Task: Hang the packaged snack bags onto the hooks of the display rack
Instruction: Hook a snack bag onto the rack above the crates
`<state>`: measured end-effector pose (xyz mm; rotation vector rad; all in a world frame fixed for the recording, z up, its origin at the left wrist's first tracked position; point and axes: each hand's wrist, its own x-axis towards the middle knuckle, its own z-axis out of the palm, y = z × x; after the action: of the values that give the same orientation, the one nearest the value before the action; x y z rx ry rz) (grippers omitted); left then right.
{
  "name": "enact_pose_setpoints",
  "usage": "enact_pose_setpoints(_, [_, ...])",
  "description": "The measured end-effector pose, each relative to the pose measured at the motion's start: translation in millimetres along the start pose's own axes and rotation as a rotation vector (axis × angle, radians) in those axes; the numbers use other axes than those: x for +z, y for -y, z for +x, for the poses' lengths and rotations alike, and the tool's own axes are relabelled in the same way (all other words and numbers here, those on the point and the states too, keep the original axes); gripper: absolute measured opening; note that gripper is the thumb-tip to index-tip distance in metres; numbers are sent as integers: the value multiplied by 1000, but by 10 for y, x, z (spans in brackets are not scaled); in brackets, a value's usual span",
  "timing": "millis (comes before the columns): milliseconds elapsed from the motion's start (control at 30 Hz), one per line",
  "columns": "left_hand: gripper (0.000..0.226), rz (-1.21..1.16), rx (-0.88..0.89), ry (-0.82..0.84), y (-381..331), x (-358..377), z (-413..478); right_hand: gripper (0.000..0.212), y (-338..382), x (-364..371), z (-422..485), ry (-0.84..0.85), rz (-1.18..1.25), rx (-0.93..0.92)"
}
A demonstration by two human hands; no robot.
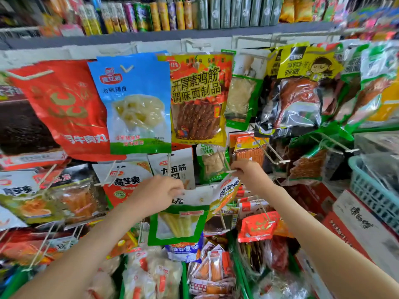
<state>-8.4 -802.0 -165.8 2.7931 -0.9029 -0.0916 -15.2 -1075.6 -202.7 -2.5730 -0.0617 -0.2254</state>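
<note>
My left hand (pixel 159 195) pinches the white top edge of a green and white snack bag (pixel 179 223) that hangs below it in the middle of the rack. My right hand (pixel 248 172) grips the top of a small white and orange snack bag (pixel 226 193) and holds it against the tip of a white hook (pixel 230 171). Whether the hook passes through that bag's hole is hidden by my fingers. Large bags hang on the row above: a red one (pixel 64 108), a blue one (pixel 138 104) and a yellow one (pixel 198 100).
Bare white hooks (pixel 272 156) stick out to the right of my right hand. A teal plastic basket (pixel 371 190) stands at the right edge. Green bins (pixel 237 266) of loose snack packs lie below. A shelf of cans (pixel 151 16) runs along the top.
</note>
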Motion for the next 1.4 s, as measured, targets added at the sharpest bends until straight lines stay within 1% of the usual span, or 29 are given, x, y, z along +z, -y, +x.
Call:
enact_pose_setpoints(167, [18, -62, 17, -195, -271, -322, 4, 21, 37, -220, -90, 42, -49, -56])
enact_pose_setpoints(233, [18, -78, 19, -229, -348, -405, 48, 23, 34, -285, -163, 54, -61, -43])
enact_pose_setpoints(367, [18, -143, 71, -310, -490, -572, 104, 16, 32, -456, -323, 23, -30, -24])
enact_pose_setpoints(433, [19, -171, 103, -323, -573, -638, 119, 15, 47, -571, -384, -5, -15, -24])
enact_pose_setpoints(533, [19, -163, 130, -326, -693, -714, 144, 18, 80, -743, -454, -62, -30, -48])
enact_pose_setpoints(600, [22, -102, 131, -317, -717, -729, 168, 17, 112, -828, -504, -79, -54, -80])
enact_pose_setpoints(700, [25, -45, 118, -233, -706, -654, 149, 14, 163, -848, -594, -95, -78, -91])
enact_pose_setpoints(767, [26, -6, 136, -164, -708, -526, 83, 12, 215, -785, -648, -104, -72, -79])
enact_pose_setpoints(833, [25, -14, 154, -116, -699, -359, 0, 10, 298, -662, -695, -103, -97, -84])
enact_pose_setpoints(900, [25, -41, 139, -105, -679, -210, -90, 12, 423, -508, -731, -74, -112, -94])
enact_pose_setpoints(1000, [27, -15, 114, -103, -592, -44, -225, 20, 652, -272, -721, -18, -89, -122])
enact_pose_setpoints(1067, [29, -24, 96, -63, -513, 28, -309, 19, 810, -142, -671, 17, -30, -157])
enact_pose_setpoints(1133, [29, -45, 57, -52, -408, 68, -400, 17, 961, -30, -600, 88, 42, -176])
enact_pose_setpoints(1200, [29, -43, 32, -91, -262, 76, -482, 18, 1079, 74, -506, 173, 143, -172])
enact_pose_setpoints(1267, [29, -44, 32, -127, -87, 66, -560, 21, 1141, 194, -368, 219, 300, -156])
enact_pose_setpoints(1333, [27, -13, 25, -151, 107, 54, -639, 20, 1133, 350, -162, 195, 381, -120])
enact_pose_setpoints(1400, [27, 17, 35, -181, 329, 42, -716, 21, 1099, 530, 82, 132, 361, -30])
